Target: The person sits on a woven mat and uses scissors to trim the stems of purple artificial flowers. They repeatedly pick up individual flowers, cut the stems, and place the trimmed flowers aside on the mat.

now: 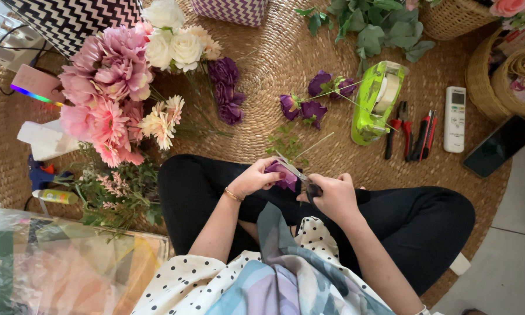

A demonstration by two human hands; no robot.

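Note:
I sit cross-legged on a round woven mat. My left hand grips a small purple artificial flower over my lap. My right hand holds scissors, their blades at the flower's stem. Three more purple flowers on thin green stems lie on the mat just ahead. A darker purple flower cluster lies to their left.
A big bunch of pink, white and cream flowers fills the left. A green tape dispenser, red pliers and cutters, a white remote and a phone lie right. Wicker baskets stand far right; cellophane sheets near left.

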